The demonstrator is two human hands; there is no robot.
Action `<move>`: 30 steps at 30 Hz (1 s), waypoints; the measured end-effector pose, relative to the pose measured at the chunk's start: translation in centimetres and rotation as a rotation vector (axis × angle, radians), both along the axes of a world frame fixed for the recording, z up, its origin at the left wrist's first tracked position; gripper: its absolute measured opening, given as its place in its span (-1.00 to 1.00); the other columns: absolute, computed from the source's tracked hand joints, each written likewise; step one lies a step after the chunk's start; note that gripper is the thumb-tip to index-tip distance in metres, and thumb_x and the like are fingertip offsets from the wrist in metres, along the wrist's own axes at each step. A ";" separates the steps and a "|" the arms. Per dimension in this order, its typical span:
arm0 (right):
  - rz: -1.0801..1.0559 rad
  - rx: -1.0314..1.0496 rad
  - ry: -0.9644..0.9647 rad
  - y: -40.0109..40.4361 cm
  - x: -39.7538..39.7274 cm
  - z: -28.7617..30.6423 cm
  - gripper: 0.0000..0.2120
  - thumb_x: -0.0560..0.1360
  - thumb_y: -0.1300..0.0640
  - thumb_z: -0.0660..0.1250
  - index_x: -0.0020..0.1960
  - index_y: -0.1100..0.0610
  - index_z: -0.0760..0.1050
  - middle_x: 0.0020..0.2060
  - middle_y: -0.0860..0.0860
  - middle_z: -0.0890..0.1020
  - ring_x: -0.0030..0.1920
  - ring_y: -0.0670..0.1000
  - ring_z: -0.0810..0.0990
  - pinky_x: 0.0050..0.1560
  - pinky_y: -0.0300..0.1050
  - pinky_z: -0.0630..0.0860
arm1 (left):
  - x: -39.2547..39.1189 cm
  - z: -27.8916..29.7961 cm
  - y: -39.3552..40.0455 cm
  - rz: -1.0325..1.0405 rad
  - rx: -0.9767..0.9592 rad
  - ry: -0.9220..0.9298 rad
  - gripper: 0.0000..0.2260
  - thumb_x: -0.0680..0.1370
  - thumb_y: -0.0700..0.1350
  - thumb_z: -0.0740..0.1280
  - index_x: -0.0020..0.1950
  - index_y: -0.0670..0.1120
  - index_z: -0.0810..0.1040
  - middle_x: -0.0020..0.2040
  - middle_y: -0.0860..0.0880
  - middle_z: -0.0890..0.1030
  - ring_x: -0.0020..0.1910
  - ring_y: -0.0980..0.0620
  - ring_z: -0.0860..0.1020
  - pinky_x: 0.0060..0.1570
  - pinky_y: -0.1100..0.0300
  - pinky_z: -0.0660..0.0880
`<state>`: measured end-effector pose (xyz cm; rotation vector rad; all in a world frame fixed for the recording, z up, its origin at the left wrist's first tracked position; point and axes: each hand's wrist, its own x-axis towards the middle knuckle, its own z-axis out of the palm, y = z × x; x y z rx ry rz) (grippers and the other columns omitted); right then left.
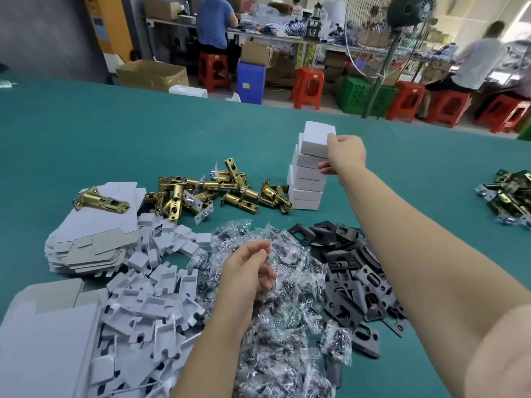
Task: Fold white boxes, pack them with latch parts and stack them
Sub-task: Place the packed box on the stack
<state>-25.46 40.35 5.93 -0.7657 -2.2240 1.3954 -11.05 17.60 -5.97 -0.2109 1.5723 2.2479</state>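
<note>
On a green-topped bench [115, 133] in a busy workshop, we set one more white box [316, 142] on top of the stack of white boxes [306, 188] at the far side of our work area. Our right hand [346, 156] makes the grip, thumb and fingers closed on the box's near end; the box sits slightly askew on the column, and the column itself leans a little. Our left hand [247, 271] hovers over the heap of clear plastic bags [275, 297], fingers loosely curled, holding nothing we can make out.

By our reckoning the job is well begun but far from finished: several closed boxes are stacked, while much stock is left. Flat unfolded cartons [94, 234] lie at left, white card inserts [149, 297] are strewn in front, brass latch bolts [207, 191] are piled just beside the stack, and dark strike plates [356, 271] lie at right.

The boxes look plain, small, rectangular and crisp-edged, their lids shut.
</note>
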 end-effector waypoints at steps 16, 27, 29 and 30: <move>0.000 -0.123 0.114 0.3 2.6 0.4 -0.71 0.71 0.10 0.07 0.35 0.10 0.44 -0.11 -0.03 0.55 -0.45 -0.04 0.58 -0.45 -0.20 0.52 | 0.2 0.3 0.1 -0.002 -0.043 0.023 -0.69 0.66 -0.22 0.27 -0.12 0.07 0.71 -0.16 -0.07 0.71 -0.37 0.02 0.54 -0.37 0.15 0.41; 0.133 0.328 0.104 -5.7 29.9 -11.8 -0.83 0.60 0.13 0.34 0.13 -0.04 0.64 -0.11 -0.24 0.65 -0.22 -0.22 0.58 -0.27 -0.40 0.42 | 3.6 3.0 0.6 0.074 -0.488 0.655 -0.78 0.65 -0.24 0.26 0.11 0.04 0.61 -0.16 0.08 0.64 -0.44 0.22 0.44 -0.47 0.34 0.41; 0.086 0.397 0.067 -5.2 32.1 -14.0 -0.82 0.58 0.23 0.37 0.12 0.02 0.65 -0.03 -0.18 0.66 -0.21 -0.23 0.59 -0.20 -0.29 0.49 | 4.2 3.9 0.6 -0.029 -0.768 0.808 -0.77 0.65 -0.22 0.25 0.20 0.02 0.61 -0.08 0.11 0.63 -0.47 0.25 0.44 -0.49 0.37 0.38; 0.075 0.436 0.065 -5.0 32.6 -14.7 -0.80 0.57 0.27 0.38 0.12 0.05 0.65 0.01 -0.16 0.65 -0.16 -0.28 0.58 -0.15 -0.31 0.50 | 4.3 4.3 0.5 -0.083 -0.925 0.863 -0.76 0.66 -0.21 0.24 0.22 0.02 0.62 -0.05 0.13 0.63 -0.48 0.26 0.44 -0.50 0.37 0.36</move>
